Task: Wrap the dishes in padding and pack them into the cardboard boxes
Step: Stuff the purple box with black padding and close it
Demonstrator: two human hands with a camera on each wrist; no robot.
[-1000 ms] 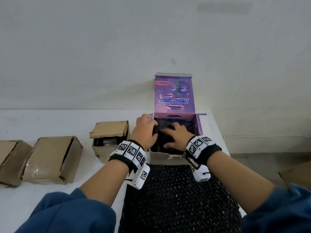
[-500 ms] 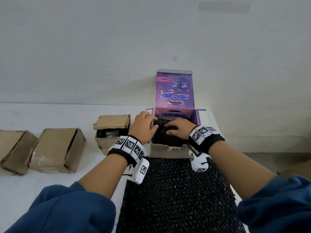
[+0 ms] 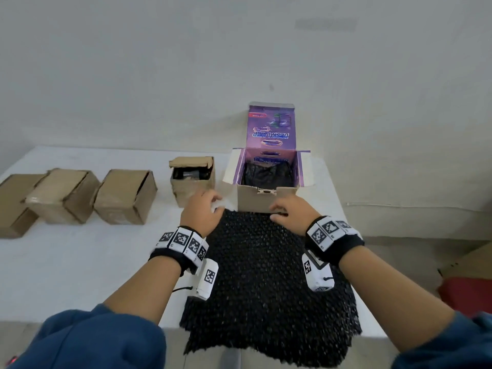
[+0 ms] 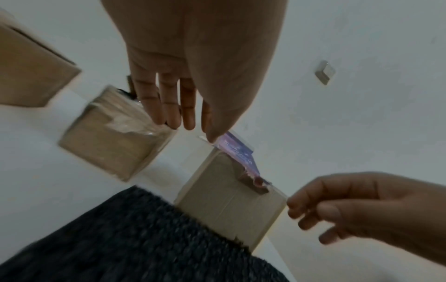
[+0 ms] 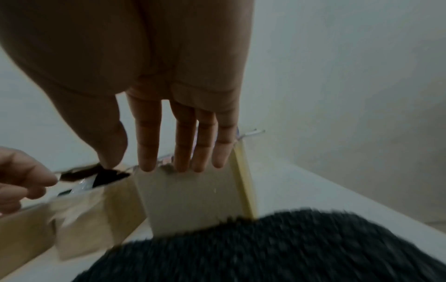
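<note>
Nearest the body, the black padding sheet (image 3: 266, 283) overhangs the tabletop (image 3: 80, 262) edge. Past it both hands — left hand (image 3: 203, 211), right hand (image 3: 288, 213) — hang empty with relaxed fingers before the purple box (image 3: 267, 179), where a wrapped dish (image 3: 267, 173) sits. Dragging the sheet carelessly could shove that box — its lid isn't closed.

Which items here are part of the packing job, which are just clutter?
Job: purple box with a black wrapped bundle inside; black padding sheet; small open brown box; three brown boxes.
Clutter: red object, cardboard, both off the table.
</note>
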